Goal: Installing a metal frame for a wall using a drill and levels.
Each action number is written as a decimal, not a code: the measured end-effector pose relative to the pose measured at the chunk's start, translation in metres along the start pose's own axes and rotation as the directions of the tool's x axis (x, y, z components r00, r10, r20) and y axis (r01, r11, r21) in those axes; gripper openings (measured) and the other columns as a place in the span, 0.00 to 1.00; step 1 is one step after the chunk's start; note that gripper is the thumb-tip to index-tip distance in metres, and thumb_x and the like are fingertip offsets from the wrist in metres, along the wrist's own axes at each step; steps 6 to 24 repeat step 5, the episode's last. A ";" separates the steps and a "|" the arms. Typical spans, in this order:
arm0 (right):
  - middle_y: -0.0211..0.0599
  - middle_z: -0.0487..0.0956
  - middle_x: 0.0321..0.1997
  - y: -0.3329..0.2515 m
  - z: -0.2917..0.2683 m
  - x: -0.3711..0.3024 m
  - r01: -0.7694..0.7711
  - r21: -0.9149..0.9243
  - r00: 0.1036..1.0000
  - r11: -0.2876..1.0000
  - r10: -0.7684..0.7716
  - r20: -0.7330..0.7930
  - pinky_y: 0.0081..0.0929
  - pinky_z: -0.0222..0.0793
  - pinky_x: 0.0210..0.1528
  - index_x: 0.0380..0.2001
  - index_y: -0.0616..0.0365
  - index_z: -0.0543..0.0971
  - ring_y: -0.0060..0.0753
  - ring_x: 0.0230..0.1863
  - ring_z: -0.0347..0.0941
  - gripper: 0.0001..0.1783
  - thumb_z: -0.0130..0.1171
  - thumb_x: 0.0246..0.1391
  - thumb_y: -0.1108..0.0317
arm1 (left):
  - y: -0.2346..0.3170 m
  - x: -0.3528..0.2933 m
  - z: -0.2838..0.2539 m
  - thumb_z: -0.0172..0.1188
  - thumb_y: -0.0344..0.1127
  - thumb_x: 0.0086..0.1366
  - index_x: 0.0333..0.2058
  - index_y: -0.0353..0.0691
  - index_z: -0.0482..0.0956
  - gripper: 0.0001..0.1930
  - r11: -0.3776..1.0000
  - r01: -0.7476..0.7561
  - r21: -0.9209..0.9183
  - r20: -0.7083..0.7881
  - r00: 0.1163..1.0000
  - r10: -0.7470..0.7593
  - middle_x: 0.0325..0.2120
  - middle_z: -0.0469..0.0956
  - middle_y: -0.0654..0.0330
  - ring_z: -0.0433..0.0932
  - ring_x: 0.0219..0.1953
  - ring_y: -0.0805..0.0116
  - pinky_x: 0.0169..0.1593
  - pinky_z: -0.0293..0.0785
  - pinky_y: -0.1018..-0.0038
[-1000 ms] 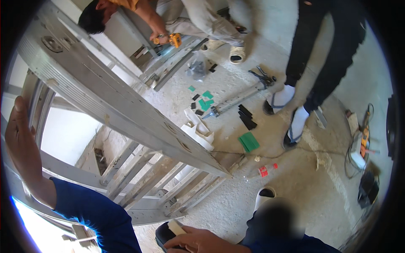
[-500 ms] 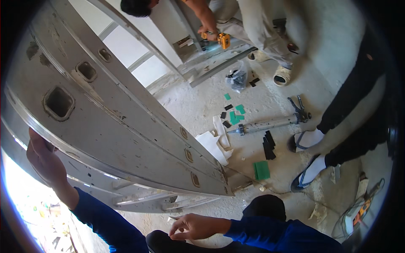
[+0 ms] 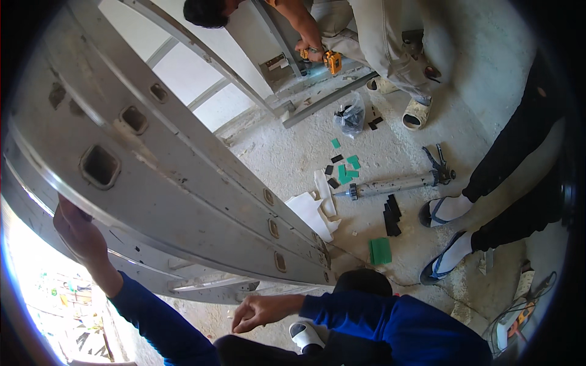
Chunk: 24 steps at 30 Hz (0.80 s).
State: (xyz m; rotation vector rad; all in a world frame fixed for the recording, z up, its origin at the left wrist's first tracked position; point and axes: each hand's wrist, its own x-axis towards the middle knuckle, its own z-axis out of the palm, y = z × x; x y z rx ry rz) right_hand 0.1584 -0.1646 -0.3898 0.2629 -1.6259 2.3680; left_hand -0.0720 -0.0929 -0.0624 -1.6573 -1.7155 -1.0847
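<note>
A big grey metal ladder [image 3: 183, 183] with several layered rails leans across the left side. My left hand [image 3: 84, 241] is closed round the outer edge of its lowest rail; the fingertips are partly hidden behind the metal. Over my bent leg my right hand [image 3: 265, 311] hangs loosely, fingers slightly bent and apart, nothing seen in it. It is below the ladder's underside and does not touch it.
A co-worker holds a yellow power drill [image 3: 331, 61] near a metal frame [image 3: 329, 100]. On the floor lie a caulking gun [image 3: 397, 184], green pads [image 3: 379, 251], black strips [image 3: 392, 215], white scraps [image 3: 311, 213] and a plastic bag [image 3: 351, 116]. Another person's sandalled feet [image 3: 448, 207] are at right.
My right hand has moved left and slightly up, and my leg and a white sandal show more. My left hand stays on the ladder. The whole view has shifted a little.
</note>
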 end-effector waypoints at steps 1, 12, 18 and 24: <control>0.35 0.83 0.38 0.000 -0.001 0.000 -0.010 -0.023 1.000 1.000 0.011 0.020 0.21 0.68 0.25 0.43 0.59 0.83 0.24 0.33 0.75 0.24 0.62 0.57 0.48 | 0.003 0.003 -0.008 0.41 0.54 0.75 0.40 0.32 0.78 0.28 0.995 0.072 -0.063 0.159 0.985 -0.062 0.24 0.70 0.65 0.69 0.26 0.76 0.31 0.64 0.77; 0.36 0.84 0.44 0.003 -0.025 -0.016 -0.285 -0.095 0.949 0.954 0.295 0.110 0.18 0.69 0.50 0.47 0.53 0.84 0.25 0.48 0.77 0.21 0.64 0.58 0.50 | 0.044 -0.004 0.021 0.45 0.55 0.73 0.32 0.31 0.81 0.30 0.992 0.023 -0.127 0.075 0.997 -0.014 0.16 0.73 0.60 0.68 0.20 0.73 0.28 0.63 0.73; 0.36 0.84 0.44 0.003 -0.025 -0.016 -0.285 -0.095 0.949 0.954 0.295 0.110 0.18 0.69 0.50 0.47 0.53 0.84 0.25 0.48 0.77 0.21 0.64 0.58 0.50 | 0.044 -0.004 0.021 0.45 0.55 0.73 0.32 0.31 0.81 0.30 0.992 0.023 -0.127 0.075 0.997 -0.014 0.16 0.73 0.60 0.68 0.20 0.73 0.28 0.63 0.73; 0.36 0.84 0.44 0.003 -0.025 -0.016 -0.285 -0.095 0.949 0.954 0.295 0.110 0.18 0.69 0.50 0.47 0.53 0.84 0.25 0.48 0.77 0.21 0.64 0.58 0.50 | 0.044 -0.004 0.021 0.45 0.55 0.73 0.32 0.31 0.81 0.30 0.992 0.023 -0.127 0.075 0.997 -0.014 0.16 0.73 0.60 0.68 0.20 0.73 0.28 0.63 0.73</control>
